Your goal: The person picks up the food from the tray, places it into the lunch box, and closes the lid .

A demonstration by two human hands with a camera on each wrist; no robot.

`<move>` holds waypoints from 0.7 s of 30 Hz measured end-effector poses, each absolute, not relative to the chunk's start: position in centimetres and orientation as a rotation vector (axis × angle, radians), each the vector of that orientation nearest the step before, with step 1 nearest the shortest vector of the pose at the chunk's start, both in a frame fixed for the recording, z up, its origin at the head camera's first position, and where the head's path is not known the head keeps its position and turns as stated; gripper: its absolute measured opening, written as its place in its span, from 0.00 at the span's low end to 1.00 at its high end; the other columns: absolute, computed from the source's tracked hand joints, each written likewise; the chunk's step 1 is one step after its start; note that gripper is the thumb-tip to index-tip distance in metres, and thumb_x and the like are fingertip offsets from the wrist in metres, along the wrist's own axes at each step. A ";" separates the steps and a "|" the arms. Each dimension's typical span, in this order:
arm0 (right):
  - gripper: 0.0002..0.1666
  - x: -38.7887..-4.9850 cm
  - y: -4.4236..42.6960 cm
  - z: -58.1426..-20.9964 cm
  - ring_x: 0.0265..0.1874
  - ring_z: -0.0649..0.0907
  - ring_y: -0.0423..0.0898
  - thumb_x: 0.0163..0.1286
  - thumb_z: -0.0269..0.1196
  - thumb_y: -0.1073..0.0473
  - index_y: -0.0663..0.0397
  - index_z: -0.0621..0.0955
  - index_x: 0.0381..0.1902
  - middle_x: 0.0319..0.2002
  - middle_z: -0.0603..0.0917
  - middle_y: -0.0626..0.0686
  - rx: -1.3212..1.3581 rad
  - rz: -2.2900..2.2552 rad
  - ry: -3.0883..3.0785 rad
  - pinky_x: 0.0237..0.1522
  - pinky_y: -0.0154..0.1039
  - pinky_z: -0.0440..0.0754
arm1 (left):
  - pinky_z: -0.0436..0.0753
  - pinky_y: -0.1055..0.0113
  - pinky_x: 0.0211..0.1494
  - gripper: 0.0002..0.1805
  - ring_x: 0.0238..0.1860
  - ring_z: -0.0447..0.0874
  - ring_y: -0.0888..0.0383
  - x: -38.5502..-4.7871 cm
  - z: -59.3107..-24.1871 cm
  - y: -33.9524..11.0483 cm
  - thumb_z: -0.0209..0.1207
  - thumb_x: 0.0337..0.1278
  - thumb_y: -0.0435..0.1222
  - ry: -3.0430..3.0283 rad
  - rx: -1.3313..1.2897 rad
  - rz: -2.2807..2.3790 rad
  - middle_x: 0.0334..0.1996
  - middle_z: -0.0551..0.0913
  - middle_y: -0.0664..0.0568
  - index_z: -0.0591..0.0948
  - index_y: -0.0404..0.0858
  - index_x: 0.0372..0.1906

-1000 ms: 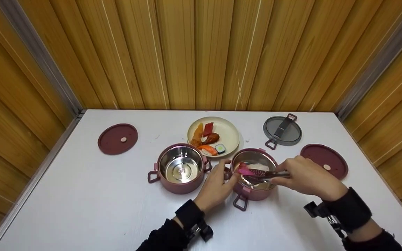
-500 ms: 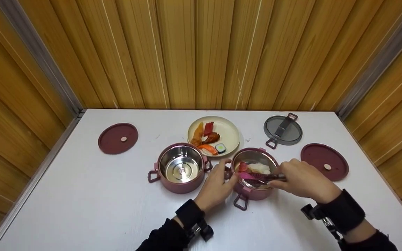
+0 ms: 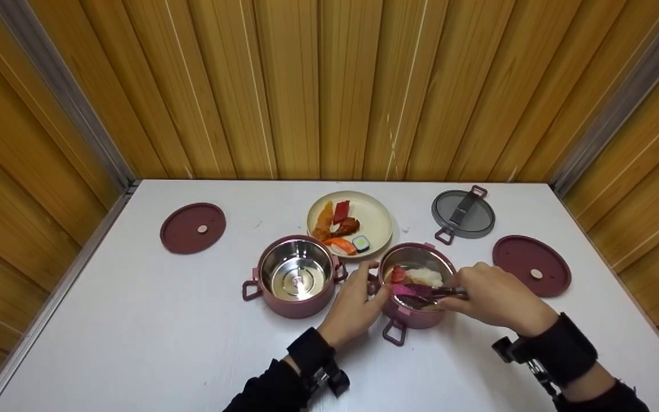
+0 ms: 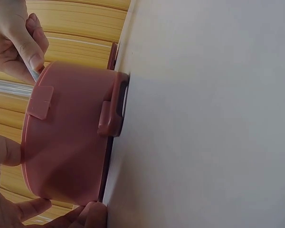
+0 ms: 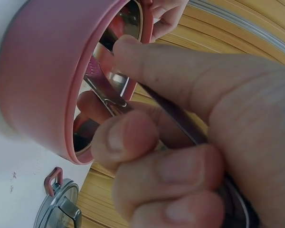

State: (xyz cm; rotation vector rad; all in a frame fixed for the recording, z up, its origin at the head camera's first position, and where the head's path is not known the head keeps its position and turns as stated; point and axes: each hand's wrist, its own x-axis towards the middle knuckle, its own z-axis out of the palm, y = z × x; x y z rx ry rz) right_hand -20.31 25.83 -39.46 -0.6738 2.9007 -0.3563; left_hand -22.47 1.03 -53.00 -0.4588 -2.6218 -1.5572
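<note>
My left hand holds the left side of the right-hand dusky-pink pot, its thumb at the rim. Fingers of that hand touch the wall in the left wrist view. With my right hand I grip metal tongs, also close up in the right wrist view. Their perforated, pink-looking end is inside the pot; whether it pinches anything is unclear. A red food piece and a white food piece lie in the pot. Tongs and hand partly hide its inside.
A second pot with a bare steel inside stands left. Behind is a cream plate of toy-like sushi and fried foods. Dark red lids lie at both sides, a grey handled lid at back right.
My right hand has shifted slightly left and toward me with the tongs. More of the red and white food shows in the pot. The left hand has stayed in place.
</note>
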 end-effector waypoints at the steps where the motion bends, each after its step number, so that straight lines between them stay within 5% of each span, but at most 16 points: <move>1: 0.12 -20.3 25.8 -39.5 0.23 0.72 0.40 0.68 0.75 0.46 0.41 0.88 0.28 0.22 0.76 0.41 -0.674 -0.357 2.901 0.23 0.36 0.67 | 0.82 0.50 0.62 0.26 0.56 0.82 0.51 -22.4 -52.9 1.0 0.60 0.74 0.48 -2.614 -0.467 -1.553 0.55 0.84 0.47 0.73 0.48 0.71; 11: 0.12 -20.2 26.3 -39.4 0.23 0.72 0.38 0.69 0.74 0.44 0.41 0.88 0.31 0.22 0.78 0.40 -0.721 -0.376 2.904 0.23 0.35 0.66 | 0.82 0.42 0.65 0.26 0.61 0.83 0.43 -21.7 -51.6 0.7 0.59 0.75 0.49 -2.616 -0.484 -1.581 0.58 0.84 0.42 0.73 0.46 0.71; 21: 0.14 -20.0 27.0 -39.1 0.21 0.71 0.35 0.71 0.73 0.43 0.47 0.92 0.40 0.24 0.82 0.39 -0.715 -0.450 2.895 0.22 0.33 0.67 | 0.80 0.46 0.68 0.27 0.63 0.82 0.46 -22.0 -52.1 0.9 0.59 0.74 0.49 -2.637 -0.464 -1.552 0.61 0.83 0.43 0.72 0.46 0.71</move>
